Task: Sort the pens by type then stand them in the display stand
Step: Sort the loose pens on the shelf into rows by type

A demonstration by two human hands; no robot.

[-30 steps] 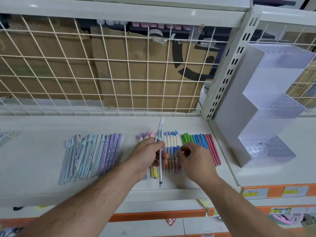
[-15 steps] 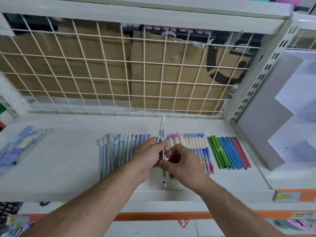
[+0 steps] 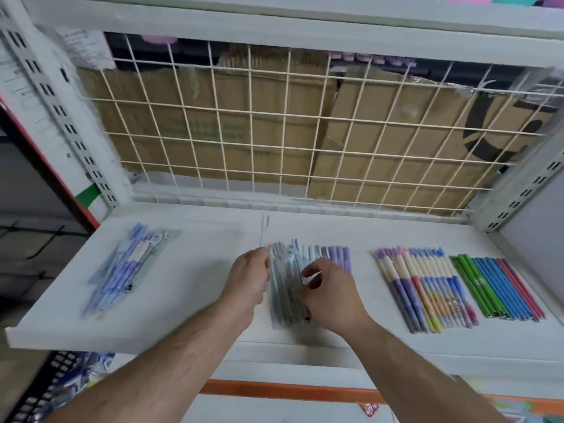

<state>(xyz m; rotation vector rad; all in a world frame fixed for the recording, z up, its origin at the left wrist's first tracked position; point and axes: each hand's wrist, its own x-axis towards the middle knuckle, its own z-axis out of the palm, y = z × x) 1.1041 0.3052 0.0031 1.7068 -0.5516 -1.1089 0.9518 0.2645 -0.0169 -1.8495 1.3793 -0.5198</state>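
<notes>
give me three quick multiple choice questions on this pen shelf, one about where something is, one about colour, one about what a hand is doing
1. Where on the shelf does the row of plain single-colour pens lie?
A. far left
B. under the hands
C. far right

2. From left to right, that row's colours run:
A. red, blue, green
B. green, blue, red
C. blue, red, green

3. What is the left hand doing?
A. pinching a thin pen that points away from the person
B. lying flat on the shelf
C. hanging off the shelf edge, empty

Answers: 1 C, it is the rightmost group of pens. 2 B, green sits next to the patterned pens and red is at the outer edge. 3 A, the blurred pen sticks out beyond the hand's curled fingers.
</notes>
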